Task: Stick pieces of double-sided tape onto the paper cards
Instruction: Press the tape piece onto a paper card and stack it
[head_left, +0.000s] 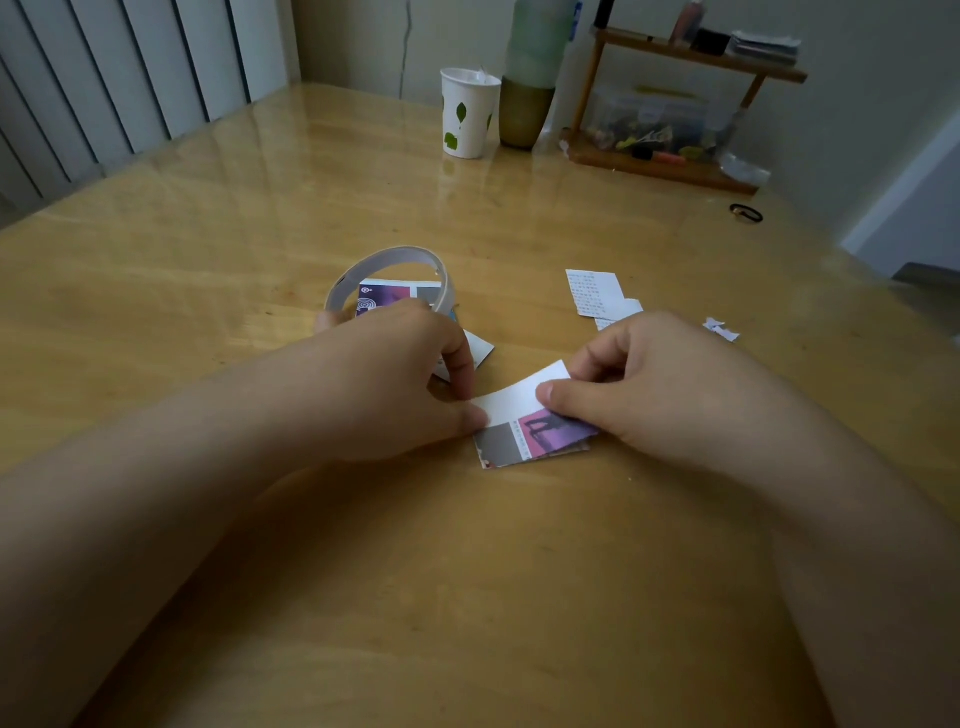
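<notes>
A white strip of tape (519, 397) arcs between both hands above a printed card (530, 439) lying on the desk (218, 249). The left hand (410, 384) pinches the strip's left end; the right hand (639, 384) pinches its right end. The tape roll (389, 275) stands just beyond the left hand, over another card (387, 293). Paper scraps (597, 296) lie beyond the right hand.
</notes>
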